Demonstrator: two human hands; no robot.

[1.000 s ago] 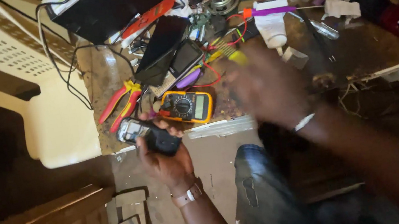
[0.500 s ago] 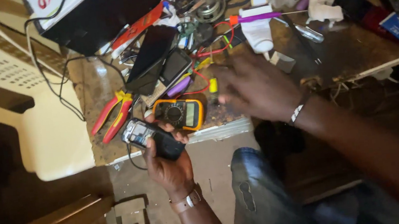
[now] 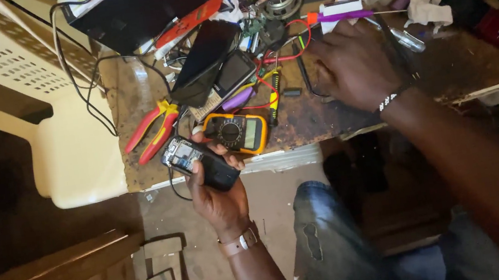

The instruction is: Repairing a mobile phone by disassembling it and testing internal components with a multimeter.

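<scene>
rusty brown worktable [image 3: 324, 120] cluttered; left hand [image 3: 218, 192] grips opened phone [image 3: 198, 163]; right hand [image 3: 352, 68] spread flat, empty.

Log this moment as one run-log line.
left hand: holds opened phone | right hand: over workbench clutter | multimeter: on bench

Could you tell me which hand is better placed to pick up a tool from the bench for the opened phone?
The right hand, probably. It is free and spread over the bench among the wires and tools, while the left hand is wrapped around the opened phone at the bench edge beside the multimeter.
</scene>
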